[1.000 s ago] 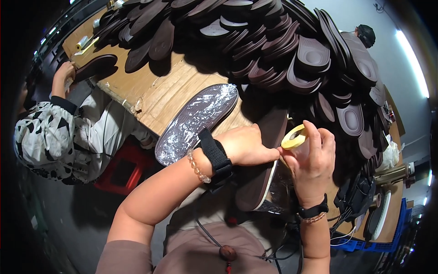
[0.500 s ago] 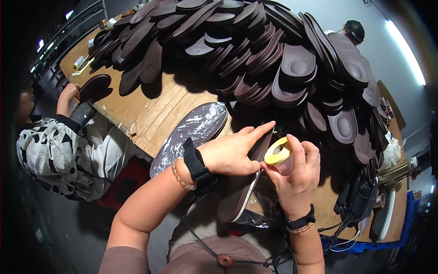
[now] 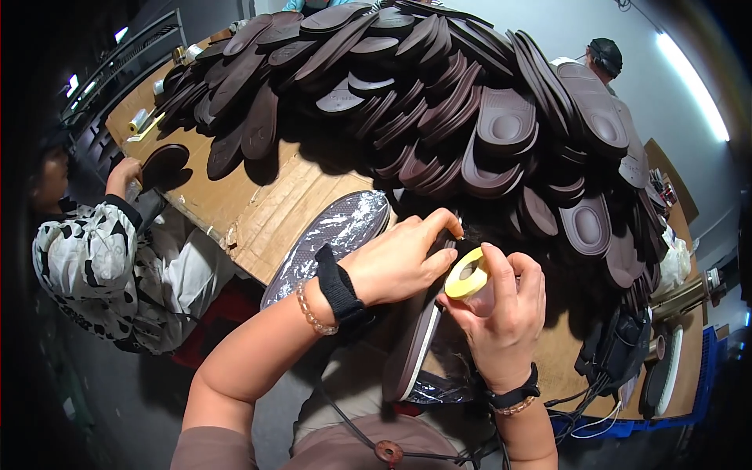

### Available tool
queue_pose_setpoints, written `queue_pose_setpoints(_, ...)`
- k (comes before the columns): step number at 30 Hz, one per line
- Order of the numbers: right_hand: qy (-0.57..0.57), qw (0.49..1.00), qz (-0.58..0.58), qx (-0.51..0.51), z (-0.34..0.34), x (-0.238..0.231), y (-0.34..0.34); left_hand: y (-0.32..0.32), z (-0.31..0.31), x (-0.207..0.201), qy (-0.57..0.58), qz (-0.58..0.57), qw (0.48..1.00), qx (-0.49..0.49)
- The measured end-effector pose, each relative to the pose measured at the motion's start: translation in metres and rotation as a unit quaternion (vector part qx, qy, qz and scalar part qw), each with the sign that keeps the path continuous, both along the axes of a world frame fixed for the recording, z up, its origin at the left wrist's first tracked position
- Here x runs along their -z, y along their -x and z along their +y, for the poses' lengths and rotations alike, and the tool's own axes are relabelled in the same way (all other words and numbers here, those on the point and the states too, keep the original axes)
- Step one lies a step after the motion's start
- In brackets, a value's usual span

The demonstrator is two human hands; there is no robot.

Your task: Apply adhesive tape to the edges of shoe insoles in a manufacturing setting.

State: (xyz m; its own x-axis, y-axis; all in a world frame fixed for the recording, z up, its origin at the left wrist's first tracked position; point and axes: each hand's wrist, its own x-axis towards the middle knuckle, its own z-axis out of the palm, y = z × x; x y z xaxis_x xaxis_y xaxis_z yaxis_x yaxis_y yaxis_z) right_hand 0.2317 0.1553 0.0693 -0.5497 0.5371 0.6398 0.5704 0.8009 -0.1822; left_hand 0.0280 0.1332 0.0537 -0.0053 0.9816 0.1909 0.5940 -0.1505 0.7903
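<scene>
A dark brown shoe sole [image 3: 416,356] stands on its edge in front of me, a pale strip running along its rim. My left hand [image 3: 403,258] is closed over the sole's far part, index finger bent down at its end and thumb out to the side. My right hand [image 3: 511,313] holds a yellow roll of tape [image 3: 460,283] between thumb and fingers, close beside the sole's edge. Clear plastic film [image 3: 448,388] hangs about the sole's near end. Left of my left hand lies another sole wrapped in clear film [image 3: 333,231].
A large heap of brown soles [image 3: 439,102] covers the table's far side. At the left, a person in a patterned top [image 3: 86,258] handles a dark sole [image 3: 166,163]. A black device with cables [image 3: 615,345] and a metal cylinder [image 3: 685,294] are at the right.
My left index finger has bent from stretched out to curled at the sole's end. The tape roll has shifted slightly nearer to me and tilted. The sole's near end has swung right.
</scene>
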Motion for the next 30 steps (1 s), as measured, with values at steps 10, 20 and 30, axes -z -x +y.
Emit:
queue_pose_setpoints(10,0.005,1.000,0.005,-0.004,0.000,0.001,0.004,0.000,0.015,0.001,-0.127,0.026,0.990,-0.052)
queue_pose_setpoints(20,0.001,1.000,0.009,-0.004,0.000,0.002,0.003,-0.002,0.015,0.009,-0.165,-0.006,0.985,-0.042)
queue_pose_setpoints(30,0.010,1.000,0.016,-0.007,0.000,0.003,0.004,-0.007,0.017,0.006,-0.174,0.065,0.980,-0.067)
